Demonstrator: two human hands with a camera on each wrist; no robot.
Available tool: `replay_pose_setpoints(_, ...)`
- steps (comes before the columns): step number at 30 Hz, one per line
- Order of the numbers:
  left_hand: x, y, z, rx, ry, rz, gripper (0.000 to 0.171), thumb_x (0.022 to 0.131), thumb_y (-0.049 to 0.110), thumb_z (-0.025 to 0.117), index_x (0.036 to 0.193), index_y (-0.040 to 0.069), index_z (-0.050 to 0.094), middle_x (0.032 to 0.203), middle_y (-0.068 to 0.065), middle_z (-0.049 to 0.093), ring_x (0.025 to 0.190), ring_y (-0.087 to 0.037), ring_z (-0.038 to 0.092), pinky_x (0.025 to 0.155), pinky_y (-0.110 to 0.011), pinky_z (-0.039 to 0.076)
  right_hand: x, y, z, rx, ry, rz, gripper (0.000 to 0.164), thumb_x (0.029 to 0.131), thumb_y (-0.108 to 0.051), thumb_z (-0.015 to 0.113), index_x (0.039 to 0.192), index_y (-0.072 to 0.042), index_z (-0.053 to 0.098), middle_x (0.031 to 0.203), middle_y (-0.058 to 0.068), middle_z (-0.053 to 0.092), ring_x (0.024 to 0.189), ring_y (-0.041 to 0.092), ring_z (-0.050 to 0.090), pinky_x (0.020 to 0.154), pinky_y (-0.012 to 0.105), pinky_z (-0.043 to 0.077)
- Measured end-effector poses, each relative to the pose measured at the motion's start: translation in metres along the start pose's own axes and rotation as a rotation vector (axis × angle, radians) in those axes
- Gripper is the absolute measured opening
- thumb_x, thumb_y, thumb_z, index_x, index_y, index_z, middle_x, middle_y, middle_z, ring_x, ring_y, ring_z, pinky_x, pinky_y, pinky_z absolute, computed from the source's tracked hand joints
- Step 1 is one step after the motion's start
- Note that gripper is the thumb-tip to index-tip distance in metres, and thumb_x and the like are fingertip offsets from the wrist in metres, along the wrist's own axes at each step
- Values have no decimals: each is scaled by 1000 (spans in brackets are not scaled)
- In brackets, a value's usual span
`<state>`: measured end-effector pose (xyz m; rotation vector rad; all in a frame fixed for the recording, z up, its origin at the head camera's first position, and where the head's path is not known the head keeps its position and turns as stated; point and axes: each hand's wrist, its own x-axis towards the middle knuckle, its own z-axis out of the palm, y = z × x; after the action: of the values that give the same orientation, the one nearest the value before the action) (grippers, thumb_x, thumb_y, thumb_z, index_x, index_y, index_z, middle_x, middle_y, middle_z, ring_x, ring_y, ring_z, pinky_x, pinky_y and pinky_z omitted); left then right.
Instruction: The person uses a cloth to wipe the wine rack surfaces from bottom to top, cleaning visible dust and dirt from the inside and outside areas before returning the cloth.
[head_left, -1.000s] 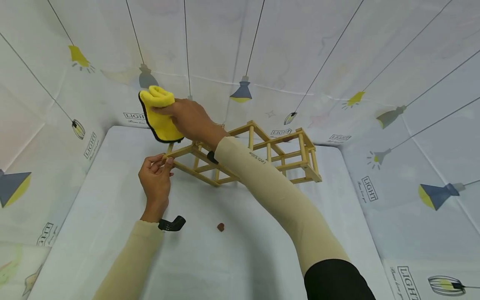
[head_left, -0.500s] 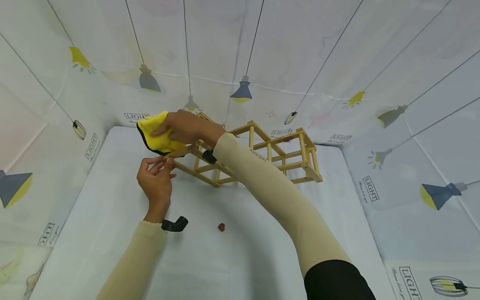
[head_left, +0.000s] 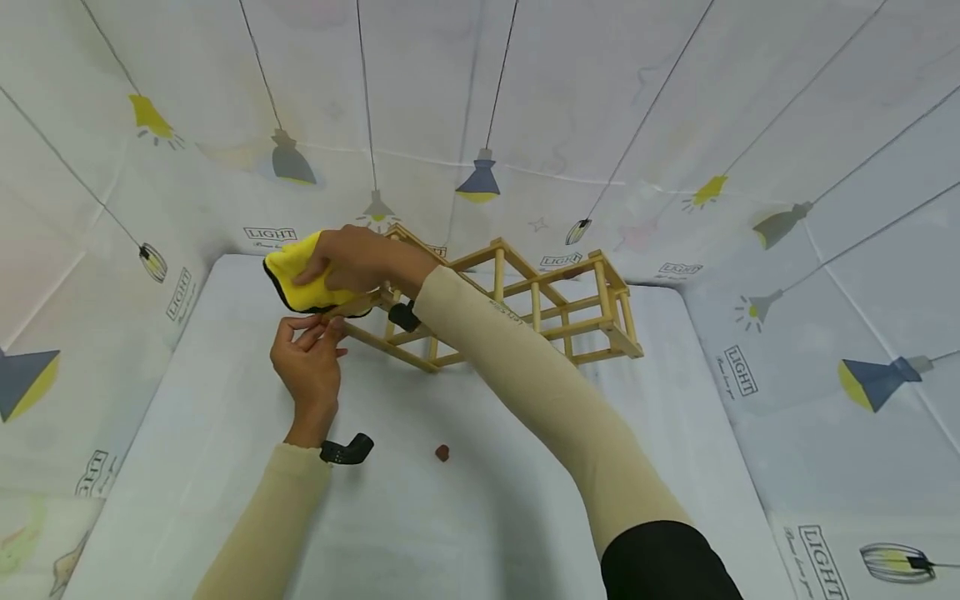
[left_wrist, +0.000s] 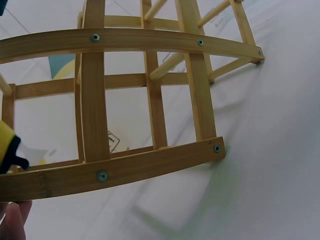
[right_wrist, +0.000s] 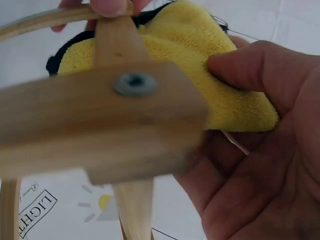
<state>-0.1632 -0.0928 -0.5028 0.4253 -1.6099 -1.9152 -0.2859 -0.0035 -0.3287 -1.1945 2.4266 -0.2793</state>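
Note:
A light wooden rack [head_left: 498, 275] of screwed slats and round dowels stands toward the back of the white surface. At its near left corner, my left hand [head_left: 307, 367] pinches the end of a slat between thumb and fingers; in the left wrist view its fingertips [left_wrist: 15, 222] show under the lower slat [left_wrist: 145, 162]. My right hand [head_left: 360, 258] holds a yellow plush cloth [head_left: 292, 271] with black edging at the rack's left end. The right wrist view shows the cloth [right_wrist: 185, 30] wrapped behind an end slat [right_wrist: 120, 45], the thumb [right_wrist: 240, 67] pressing on it.
A small brown piece [head_left: 442, 452] lies on the white surface [head_left: 405, 517] in front of the rack. White sheets printed with lamps [head_left: 480, 179] rise behind and at both sides. Dark wrist devices [head_left: 347, 450] jut from both wrists.
My right hand has come down with the cloth from above the rack onto its left end slat, then shifted slightly left. My left hand keeps its grip on the corner.

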Motion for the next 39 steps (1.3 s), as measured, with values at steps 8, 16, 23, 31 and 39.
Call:
replay_pose_setpoints(8, -2, 0, 0, 15, -7, -14, 36, 91, 20, 86, 112, -2, 66, 106, -16, 82, 77, -14, 80, 58, -21, 61, -3, -2, 5, -70, 283, 108, 47, 111, -9, 53, 151, -32, 59, 148, -3, 67, 107, 15, 67, 82, 23, 52)
replay_pose_setpoints(16, -5, -2, -1, 24, -3, -18, 36, 92, 22, 85, 109, -1, 64, 108, -17, 82, 76, -15, 80, 59, -21, 61, -7, -4, 7, 110, 137, 109, 42, 104, -15, 64, 141, -35, 68, 146, -7, 68, 85, 11, 52, 70, 19, 43)
replay_pose_setpoints(23, -2, -3, 0, 50, 0, 7, 30, 93, 18, 84, 111, 1, 65, 108, -16, 81, 78, -12, 79, 57, -21, 61, -28, -14, 8, 131, 382, 51, 51, 101, -15, 72, 146, -36, 63, 135, -2, 75, 88, 14, 59, 69, 19, 45)
replay_pose_setpoints(31, -4, -2, 6, 23, 67, 15, 21, 92, 8, 84, 104, 7, 67, 98, -6, 83, 78, -13, 79, 59, -22, 61, -41, -15, 12, -37, 241, 115, 59, 95, -4, 76, 142, -37, 68, 145, -9, 68, 115, 14, 63, 83, 21, 53)
replay_pose_setpoints(39, -5, -4, 7, 31, 62, 19, 31, 93, 15, 84, 109, -4, 65, 108, -17, 82, 79, -15, 80, 57, -20, 60, -51, -21, -7, -126, 312, 94, 53, 98, -11, 75, 143, -37, 67, 141, -10, 71, 117, 14, 66, 89, 25, 55)
